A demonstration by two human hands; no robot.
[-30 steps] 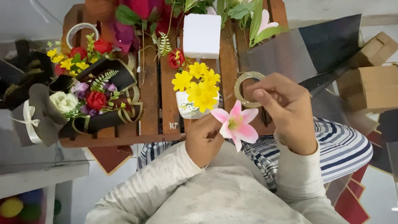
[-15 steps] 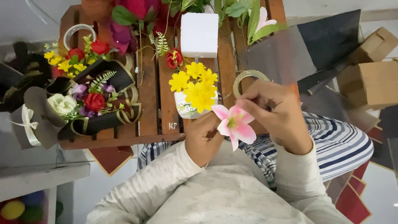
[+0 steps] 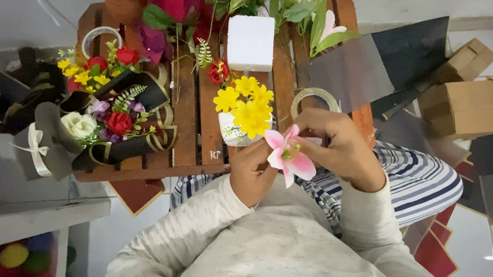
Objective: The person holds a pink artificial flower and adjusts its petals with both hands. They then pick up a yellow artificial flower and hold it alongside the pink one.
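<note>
Two hands work one pink lily (image 3: 288, 155) at the table's (image 3: 195, 126) near edge: left hand (image 3: 252, 172) and right hand (image 3: 335, 146) both pinch it closed, just near the yellow flower pot (image 3: 242, 111). Step judged: bloom preparation; next move needs steady alignment.

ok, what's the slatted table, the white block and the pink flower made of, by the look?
Slatted table: wood, brown stained, matte; grain and gaps show.
White block: probably foam, matte, plain faces.
Pink flower, held by both hands: looks artificial, fabric or plastic; cannot confirm.
</note>
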